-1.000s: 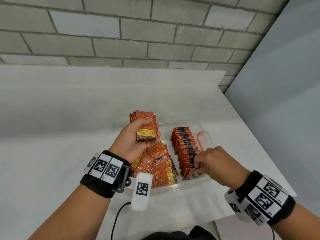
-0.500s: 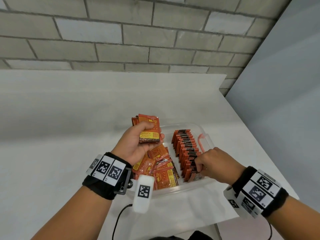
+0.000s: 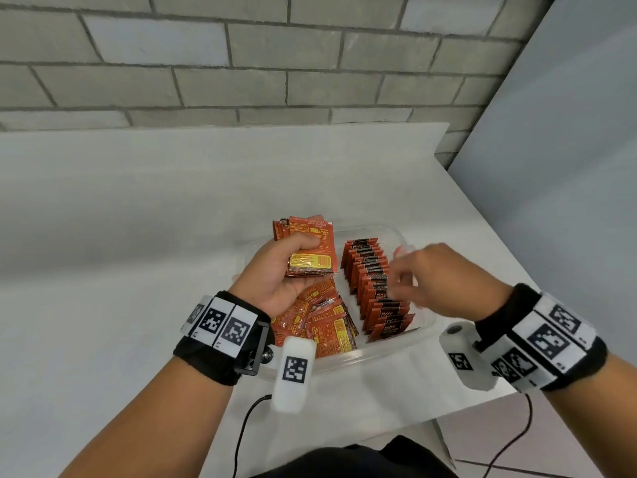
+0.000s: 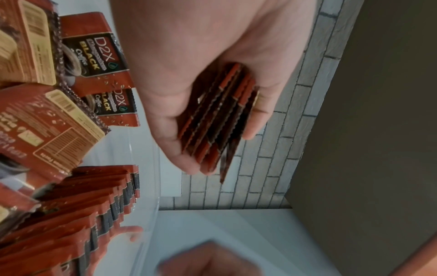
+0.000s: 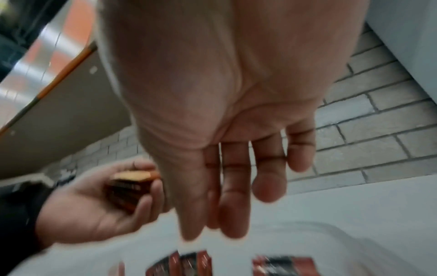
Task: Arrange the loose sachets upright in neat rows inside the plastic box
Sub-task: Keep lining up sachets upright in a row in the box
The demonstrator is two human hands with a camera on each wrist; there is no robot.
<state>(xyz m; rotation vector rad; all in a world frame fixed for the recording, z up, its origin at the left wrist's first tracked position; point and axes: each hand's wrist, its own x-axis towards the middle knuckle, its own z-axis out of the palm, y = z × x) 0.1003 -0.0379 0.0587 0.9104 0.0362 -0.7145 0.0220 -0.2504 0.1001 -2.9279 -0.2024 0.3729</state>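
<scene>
I see clear plastic box on white table: upright sachet row along right side, loose sachets heaped left. My left hand grips sachet stack above box, fingers curled round it. Right hand over row, fingers straight, slightly apart, empty.

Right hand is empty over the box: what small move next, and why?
Probably reach the right hand across to take one sachet from the stack in the left hand's grip. Its fingers are straight and bare, and the upright row has a loose pile beside it.
</scene>
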